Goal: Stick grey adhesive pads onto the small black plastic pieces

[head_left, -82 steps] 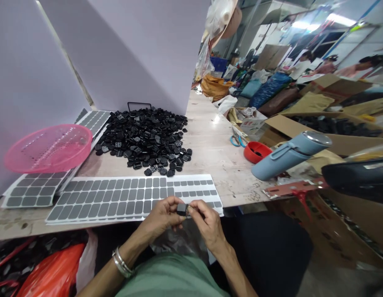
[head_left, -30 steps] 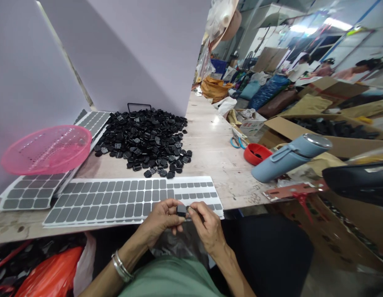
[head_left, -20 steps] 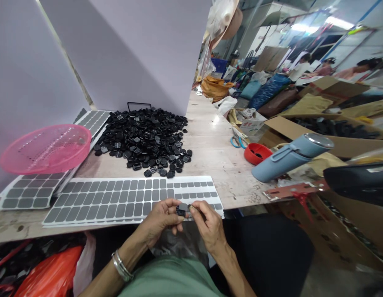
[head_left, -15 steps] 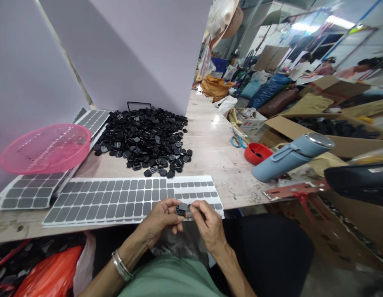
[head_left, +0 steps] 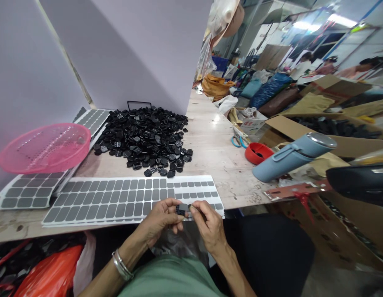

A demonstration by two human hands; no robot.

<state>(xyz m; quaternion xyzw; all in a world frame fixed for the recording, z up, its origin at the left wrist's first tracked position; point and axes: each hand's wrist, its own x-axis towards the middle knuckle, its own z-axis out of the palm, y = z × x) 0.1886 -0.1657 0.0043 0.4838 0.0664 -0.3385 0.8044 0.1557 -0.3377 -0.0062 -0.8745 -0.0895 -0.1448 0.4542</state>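
Note:
In front of my body I hold a small black plastic piece (head_left: 180,212) above the table's front edge. My left hand (head_left: 162,216) is closed on its left end, fingers behind and thumb in front. A flat grey face, looking like one of the grey stickers, shows on its top. My right hand (head_left: 206,222) is closed in a pinch at the piece's right end; fingertips hide what exactly lies between them. Just behind my hands lies a white sheet of grey stickers (head_left: 111,198), with smaller strips at its right end. Beyond it is a heap of similar black pieces (head_left: 145,136).
A pink mesh basket (head_left: 46,148) sits on more sticker sheets (head_left: 27,194) at left. Blue-handled scissors (head_left: 238,141), a red bowl (head_left: 258,153) and a tilted blue flask (head_left: 290,159) line the right edge. Cardboard boxes (head_left: 303,128) stand beyond. Several people sit far back.
The black piece has turned in my fingers, so its ribbed dark side and grey top show now. Both hands have stayed in nearly the same place.

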